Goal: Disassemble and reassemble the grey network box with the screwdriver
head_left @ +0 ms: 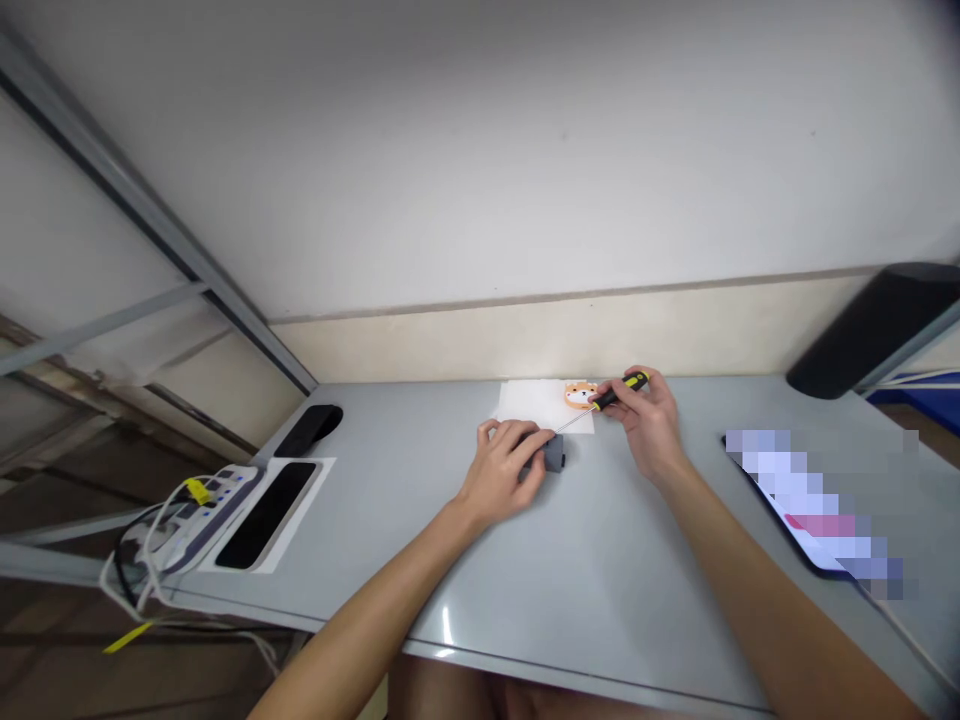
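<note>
My left hand (pixel 504 468) is closed around a small dark grey block-like object (pixel 554 454) on the desk; its fingers cover much of it. My right hand (pixel 646 420) grips the black and yellow handle of a screwdriver (pixel 624 389). The screwdriver's thin metal shaft slopes down to the left, its tip at the top of the grey object beside my left index finger. Whether the tip touches the object I cannot tell. Behind the hands lies a white sheet of paper (pixel 525 402), with an orange and white bear-face item (pixel 579 396) at its right.
On the left are a black phone (pixel 268 515), a power strip (pixel 214 515) with tangled cables, and a black case-like item (pixel 307 430). A lit tablet (pixel 810 510), partly pixelated, lies right. A black cylinder (pixel 874 330) stands at the back right. The wall borders the desk (pixel 465 590).
</note>
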Tool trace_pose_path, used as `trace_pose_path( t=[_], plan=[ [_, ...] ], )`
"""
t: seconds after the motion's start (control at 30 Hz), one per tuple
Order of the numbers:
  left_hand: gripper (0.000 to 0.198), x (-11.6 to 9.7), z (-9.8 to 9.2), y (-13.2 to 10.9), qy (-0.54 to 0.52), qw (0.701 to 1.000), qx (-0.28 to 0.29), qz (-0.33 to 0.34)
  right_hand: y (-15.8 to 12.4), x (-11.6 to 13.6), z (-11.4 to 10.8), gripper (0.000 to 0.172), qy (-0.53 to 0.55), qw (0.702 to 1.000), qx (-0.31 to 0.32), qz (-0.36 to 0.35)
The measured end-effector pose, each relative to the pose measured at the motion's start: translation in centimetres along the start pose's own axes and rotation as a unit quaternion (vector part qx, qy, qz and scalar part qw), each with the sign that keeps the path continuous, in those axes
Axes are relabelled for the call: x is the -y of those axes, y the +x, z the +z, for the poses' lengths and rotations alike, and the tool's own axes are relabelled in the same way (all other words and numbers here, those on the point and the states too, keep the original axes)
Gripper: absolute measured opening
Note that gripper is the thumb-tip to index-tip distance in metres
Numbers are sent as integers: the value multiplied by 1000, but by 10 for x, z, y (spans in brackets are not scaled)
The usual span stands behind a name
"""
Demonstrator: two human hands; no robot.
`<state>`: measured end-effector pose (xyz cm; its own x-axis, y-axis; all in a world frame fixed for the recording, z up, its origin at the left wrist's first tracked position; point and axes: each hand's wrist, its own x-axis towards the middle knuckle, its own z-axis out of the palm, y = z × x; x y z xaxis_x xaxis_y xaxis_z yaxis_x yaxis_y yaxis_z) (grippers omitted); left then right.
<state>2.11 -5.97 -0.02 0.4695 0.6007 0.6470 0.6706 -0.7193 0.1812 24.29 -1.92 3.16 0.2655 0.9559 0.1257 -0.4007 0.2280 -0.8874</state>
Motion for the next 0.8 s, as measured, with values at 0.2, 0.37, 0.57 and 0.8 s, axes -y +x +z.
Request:
trace_pose_path(
  t=[0.2, 0.37, 0.57, 0.8],
  plan=[
    [38, 1, 0, -1, 13, 1000, 18, -3, 0, 1, 1, 55, 0, 1000, -8, -1],
    [41, 0, 0, -1, -3, 1000, 18, -9, -1, -1, 1, 53, 8, 1000, -9, -1],
    [44, 1, 1, -2, -7, 999, 29, -24, -2, -1, 3, 56, 23, 1000, -13, 4],
    [35, 0, 0, 0, -8, 1000, 9, -14, -2, -1, 1, 52, 26, 999, -21, 15]
  ],
)
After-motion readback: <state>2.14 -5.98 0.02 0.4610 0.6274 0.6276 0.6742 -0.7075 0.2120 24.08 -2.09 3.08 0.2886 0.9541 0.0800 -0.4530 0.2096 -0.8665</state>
